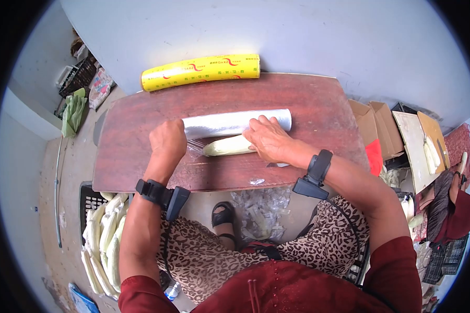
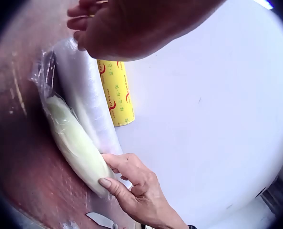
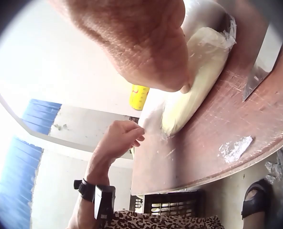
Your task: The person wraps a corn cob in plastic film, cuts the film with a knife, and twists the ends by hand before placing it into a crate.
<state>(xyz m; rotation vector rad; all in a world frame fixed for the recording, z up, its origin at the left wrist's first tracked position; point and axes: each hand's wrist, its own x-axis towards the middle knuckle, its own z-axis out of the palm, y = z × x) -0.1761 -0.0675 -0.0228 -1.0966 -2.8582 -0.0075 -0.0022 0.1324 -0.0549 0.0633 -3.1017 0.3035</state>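
Observation:
A long pale green vegetable [image 1: 227, 146], covered in clear film [image 2: 40, 78], lies in front of the silvery film roll [image 1: 214, 123] on the table. My right hand [image 1: 269, 141] grips its right end, thumb on the near side and fingers towards the roll, as the left wrist view shows [image 2: 144, 191]. At the roll's left end is my left hand [image 1: 168, 140], fingers curled; whether film is between them I cannot tell. In the right wrist view a knife blade [image 3: 265, 59] lies near the vegetable.
A yellow printed roll [image 1: 201, 72] lies along the wall at the back of the reddish table [image 1: 141, 120]. More pale vegetables [image 1: 107, 235] fill a black crate at the lower left. Plastic scraps [image 1: 261, 208] lie under the table; cardboard [image 1: 386, 128] stands right.

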